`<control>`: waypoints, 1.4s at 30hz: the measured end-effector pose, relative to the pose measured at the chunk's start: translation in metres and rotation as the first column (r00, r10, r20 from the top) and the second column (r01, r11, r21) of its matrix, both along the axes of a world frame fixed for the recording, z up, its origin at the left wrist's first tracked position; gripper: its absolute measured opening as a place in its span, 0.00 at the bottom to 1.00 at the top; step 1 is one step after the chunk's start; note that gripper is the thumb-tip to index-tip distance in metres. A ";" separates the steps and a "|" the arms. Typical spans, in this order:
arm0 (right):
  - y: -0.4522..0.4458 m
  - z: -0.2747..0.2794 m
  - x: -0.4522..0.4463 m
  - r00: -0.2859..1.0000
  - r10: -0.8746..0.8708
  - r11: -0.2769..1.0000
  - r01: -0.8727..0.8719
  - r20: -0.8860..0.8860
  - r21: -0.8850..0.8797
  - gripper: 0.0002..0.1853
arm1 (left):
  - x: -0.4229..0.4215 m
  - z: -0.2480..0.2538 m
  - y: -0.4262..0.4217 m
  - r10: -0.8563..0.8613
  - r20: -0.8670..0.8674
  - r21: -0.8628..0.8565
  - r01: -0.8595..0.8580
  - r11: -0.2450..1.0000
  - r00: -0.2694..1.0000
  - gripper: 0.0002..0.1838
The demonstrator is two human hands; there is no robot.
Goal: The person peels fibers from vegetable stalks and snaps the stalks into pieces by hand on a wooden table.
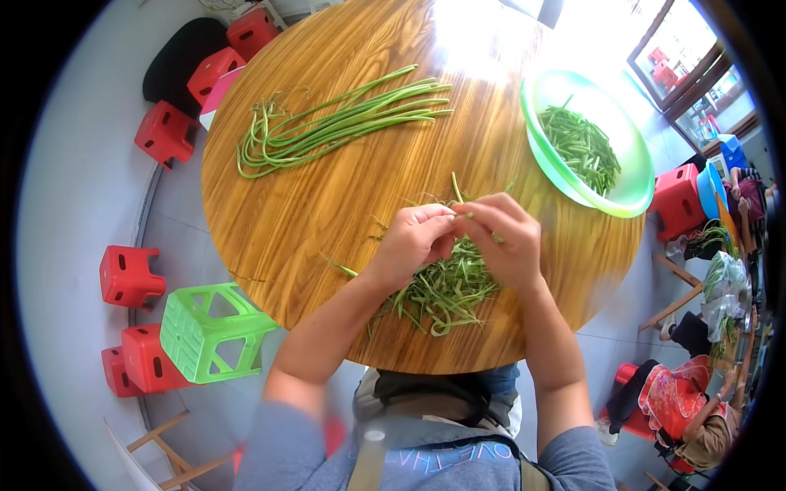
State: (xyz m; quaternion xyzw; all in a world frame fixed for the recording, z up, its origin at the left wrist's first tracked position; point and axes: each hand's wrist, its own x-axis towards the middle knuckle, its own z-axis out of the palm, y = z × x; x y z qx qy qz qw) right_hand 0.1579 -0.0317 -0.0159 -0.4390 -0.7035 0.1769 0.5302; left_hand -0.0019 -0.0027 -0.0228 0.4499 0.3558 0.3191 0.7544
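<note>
My left hand (412,245) and my right hand (509,240) meet over the near half of the round wooden table (278,221). Their fingertips are closed in a pinch on a thin green garlic scape (457,186), one end of which sticks up between them. Below both hands lies a loose heap of green trimmings (446,290), partly hidden by them. Farther off to the left, a bundle of long garlic scapes (352,119) is spread on the tabletop. A pale green plastic basin (632,159) stands at the right, holding short cut green pieces (580,147).
Red stools (131,274) and a green stool (209,335) stand on the floor at the left. Another red stool (678,196) is beyond the basin. On the right, a seated person in a red patterned apron (673,397) is near another table with greens (725,282).
</note>
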 end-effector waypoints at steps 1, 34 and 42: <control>0.000 -0.003 -0.004 0.998 -0.012 0.996 0.006 0.063 0.091 0.09 | 0.000 -0.006 0.001 0.027 0.016 -0.002 -0.027 1.000 1.000 0.11; -0.005 0.013 0.009 0.926 -0.017 0.991 -0.035 0.377 0.132 0.07 | -0.010 -0.012 0.013 -0.301 -0.169 0.054 0.314 0.948 0.938 0.12; -0.006 0.016 0.016 0.972 0.130 0.988 -0.110 0.194 -0.113 0.04 | -0.011 -0.033 0.018 -0.252 -0.150 0.321 0.288 0.902 0.956 0.13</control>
